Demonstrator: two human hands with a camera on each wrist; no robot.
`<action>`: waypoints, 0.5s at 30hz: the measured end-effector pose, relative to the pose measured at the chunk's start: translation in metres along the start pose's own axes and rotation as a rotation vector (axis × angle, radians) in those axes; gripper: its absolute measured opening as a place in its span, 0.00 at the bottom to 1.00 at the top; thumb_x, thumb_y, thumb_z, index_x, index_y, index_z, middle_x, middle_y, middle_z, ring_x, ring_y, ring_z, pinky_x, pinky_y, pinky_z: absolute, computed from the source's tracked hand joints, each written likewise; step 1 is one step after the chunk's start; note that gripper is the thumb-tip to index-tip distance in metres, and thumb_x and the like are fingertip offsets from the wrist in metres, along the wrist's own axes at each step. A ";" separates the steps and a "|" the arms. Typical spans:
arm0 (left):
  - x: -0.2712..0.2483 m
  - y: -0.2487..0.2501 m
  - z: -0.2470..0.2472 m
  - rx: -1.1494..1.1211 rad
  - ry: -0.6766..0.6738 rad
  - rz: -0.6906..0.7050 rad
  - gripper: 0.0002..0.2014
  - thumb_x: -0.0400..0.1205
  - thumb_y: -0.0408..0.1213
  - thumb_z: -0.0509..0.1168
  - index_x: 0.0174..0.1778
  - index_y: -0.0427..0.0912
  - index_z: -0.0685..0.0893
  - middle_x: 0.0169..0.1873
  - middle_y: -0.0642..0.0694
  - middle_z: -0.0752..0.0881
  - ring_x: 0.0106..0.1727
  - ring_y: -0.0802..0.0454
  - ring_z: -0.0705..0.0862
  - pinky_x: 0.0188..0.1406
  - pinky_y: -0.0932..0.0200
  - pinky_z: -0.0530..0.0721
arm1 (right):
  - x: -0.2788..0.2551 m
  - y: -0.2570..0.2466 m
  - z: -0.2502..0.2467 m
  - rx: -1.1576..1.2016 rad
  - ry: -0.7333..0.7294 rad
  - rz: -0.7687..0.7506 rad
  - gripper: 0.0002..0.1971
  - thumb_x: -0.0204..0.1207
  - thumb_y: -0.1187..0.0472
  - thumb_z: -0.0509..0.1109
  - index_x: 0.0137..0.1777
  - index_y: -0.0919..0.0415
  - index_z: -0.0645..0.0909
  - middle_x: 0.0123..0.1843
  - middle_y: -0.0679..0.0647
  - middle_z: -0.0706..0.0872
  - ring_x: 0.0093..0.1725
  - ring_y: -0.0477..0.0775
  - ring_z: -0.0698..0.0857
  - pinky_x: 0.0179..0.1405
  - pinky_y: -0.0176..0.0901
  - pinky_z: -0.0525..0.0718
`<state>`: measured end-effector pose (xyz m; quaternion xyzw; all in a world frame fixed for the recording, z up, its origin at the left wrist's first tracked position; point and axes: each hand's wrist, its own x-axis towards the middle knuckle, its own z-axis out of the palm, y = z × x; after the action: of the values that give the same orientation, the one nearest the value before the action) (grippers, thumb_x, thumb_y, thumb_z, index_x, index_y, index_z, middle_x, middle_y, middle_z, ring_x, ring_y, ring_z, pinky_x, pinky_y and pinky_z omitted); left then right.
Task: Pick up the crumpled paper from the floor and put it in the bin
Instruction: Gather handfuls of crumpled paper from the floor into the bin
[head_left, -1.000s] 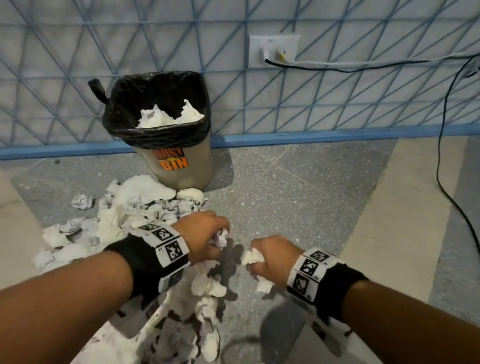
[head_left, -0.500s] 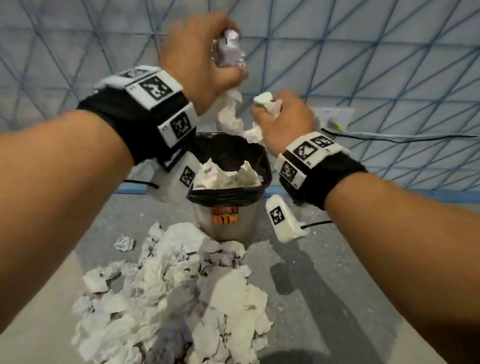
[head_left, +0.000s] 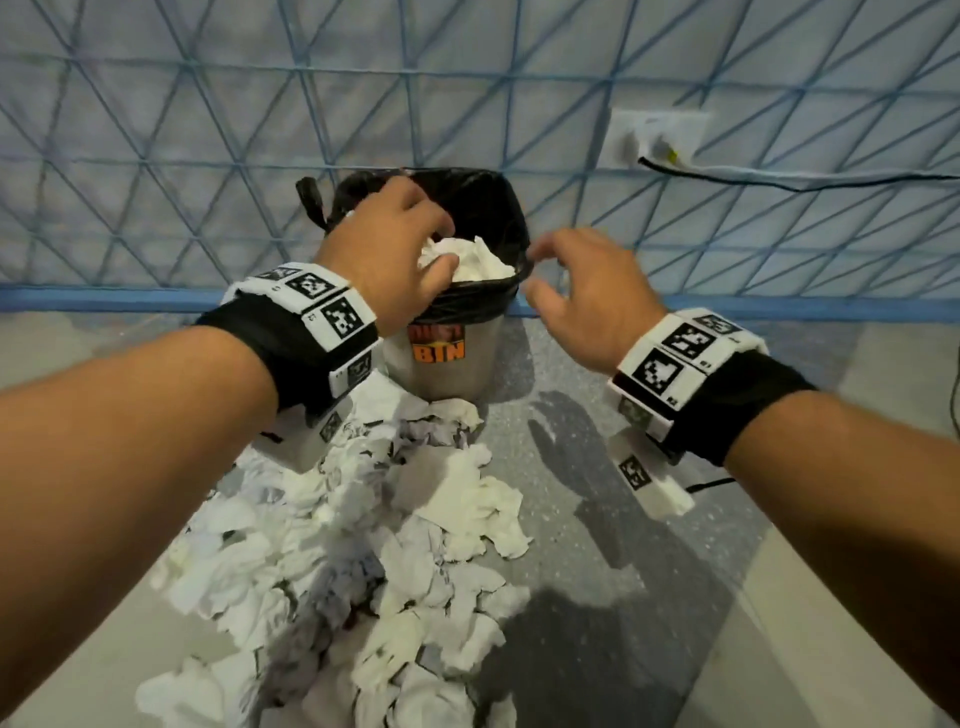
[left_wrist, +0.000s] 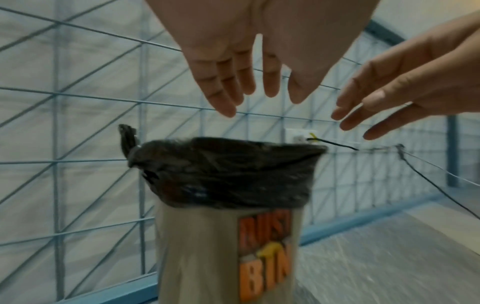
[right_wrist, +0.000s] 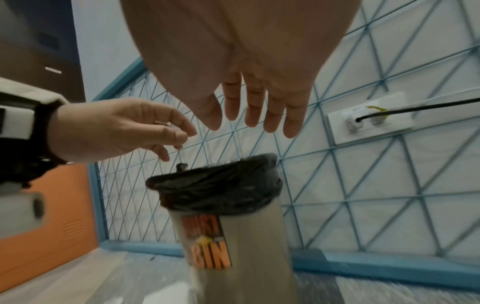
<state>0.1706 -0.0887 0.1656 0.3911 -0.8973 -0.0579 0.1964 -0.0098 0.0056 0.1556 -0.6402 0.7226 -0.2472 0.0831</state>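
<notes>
Both grips released: left hand and right hand hover empty over the black-lined grey bin. Its white crumpled paper sits near the rim; more could spill onto the floor.

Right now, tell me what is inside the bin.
Crumpled white paper fills the bin nearly to the rim of its black liner. Whatever lies beneath that paper is covered.

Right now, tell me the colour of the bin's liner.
Black; the liner shows best in the head view.
</notes>
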 end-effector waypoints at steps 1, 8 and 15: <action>-0.009 0.008 0.005 0.007 -0.059 0.039 0.16 0.79 0.45 0.65 0.60 0.42 0.82 0.61 0.38 0.79 0.60 0.38 0.80 0.58 0.47 0.78 | -0.015 0.004 0.003 0.003 -0.029 0.011 0.15 0.77 0.57 0.67 0.62 0.59 0.78 0.63 0.59 0.81 0.64 0.59 0.78 0.63 0.44 0.71; -0.117 0.046 0.049 0.141 -0.744 0.161 0.19 0.80 0.51 0.63 0.66 0.49 0.77 0.64 0.47 0.78 0.63 0.43 0.80 0.58 0.51 0.80 | -0.148 0.021 0.031 -0.067 -0.514 0.056 0.26 0.73 0.45 0.69 0.68 0.52 0.72 0.69 0.57 0.75 0.66 0.60 0.77 0.67 0.52 0.75; -0.203 0.076 0.098 0.308 -1.202 0.300 0.36 0.72 0.55 0.69 0.74 0.53 0.63 0.68 0.44 0.70 0.62 0.39 0.79 0.52 0.47 0.83 | -0.293 0.018 0.084 -0.292 -1.050 0.112 0.54 0.56 0.30 0.74 0.78 0.43 0.49 0.78 0.54 0.59 0.75 0.66 0.66 0.69 0.63 0.73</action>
<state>0.2054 0.1057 0.0332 0.1844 -0.8939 -0.1096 -0.3936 0.0602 0.2688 0.0170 -0.6431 0.6437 0.2132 0.3558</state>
